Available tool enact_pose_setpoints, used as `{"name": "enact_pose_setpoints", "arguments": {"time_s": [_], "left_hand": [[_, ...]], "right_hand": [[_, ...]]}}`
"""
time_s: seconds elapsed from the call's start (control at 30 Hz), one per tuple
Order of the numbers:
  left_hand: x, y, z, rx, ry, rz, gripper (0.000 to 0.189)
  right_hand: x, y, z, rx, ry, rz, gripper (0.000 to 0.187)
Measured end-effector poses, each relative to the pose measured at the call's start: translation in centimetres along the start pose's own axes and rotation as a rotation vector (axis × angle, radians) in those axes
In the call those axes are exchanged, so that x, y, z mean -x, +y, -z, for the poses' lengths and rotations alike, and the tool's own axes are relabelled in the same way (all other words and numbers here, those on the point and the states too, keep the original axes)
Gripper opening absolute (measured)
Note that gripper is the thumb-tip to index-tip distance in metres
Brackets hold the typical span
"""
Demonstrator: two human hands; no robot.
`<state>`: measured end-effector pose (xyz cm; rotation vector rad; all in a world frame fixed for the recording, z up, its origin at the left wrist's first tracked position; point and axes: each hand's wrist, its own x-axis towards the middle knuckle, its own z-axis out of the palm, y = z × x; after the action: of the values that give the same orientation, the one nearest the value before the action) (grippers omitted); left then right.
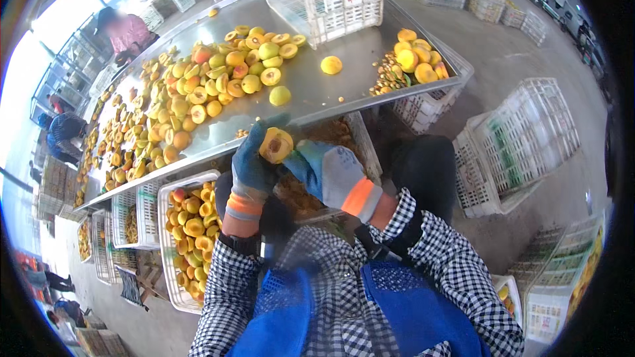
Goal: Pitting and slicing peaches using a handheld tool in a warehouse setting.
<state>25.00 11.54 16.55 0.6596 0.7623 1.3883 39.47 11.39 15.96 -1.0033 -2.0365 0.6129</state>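
Note:
My left hand [253, 158], in a grey and blue coated glove with an orange cuff band, holds a halved yellow peach [276, 145] upright, its brown-red centre towards me. From the right, my right hand [322, 171], gloved alike, reaches the fruit's lower right edge with its fingers bent. What those fingers hold, if anything, is hidden. Beyond the hands, halved and whole yellow peaches [218, 79] lie heaped on a metal table [307, 89]. A single peach [331, 65] lies apart from them, near a pile of pits [389, 73] and more peaches [414, 57] in the table's right corner.
A white plastic crate [342, 5] stands on the table's far side. Below the near edge, a crate of peach halves [196, 230] is at left and a crate with brown contents [369, 146] is under my hands. Stacked crates [528, 139] stand at right. People [130, 34] work at the far left.

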Motion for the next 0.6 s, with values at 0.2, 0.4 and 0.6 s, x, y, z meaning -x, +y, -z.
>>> {"name": "enact_pose_setpoints", "arguments": {"time_s": [0.2,0.4,0.6], "left_hand": [[0.4,-1.2,1.8,-1.255,-0.084,-0.783,0.036],[2.4,-1.1,0.2,-0.684,0.003,-0.385,0.025],[3.3,-0.8,-0.9,-0.815,-0.008,-0.333,0.025]], "right_hand": [[1.1,0.0,0.4,0.137,-0.032,0.059,0.028],[1.0,-1.1,2.1,0.415,-0.226,0.16,0.025],[-0.5,1.2,2.7,0.521,-0.501,0.304,0.02]]}}
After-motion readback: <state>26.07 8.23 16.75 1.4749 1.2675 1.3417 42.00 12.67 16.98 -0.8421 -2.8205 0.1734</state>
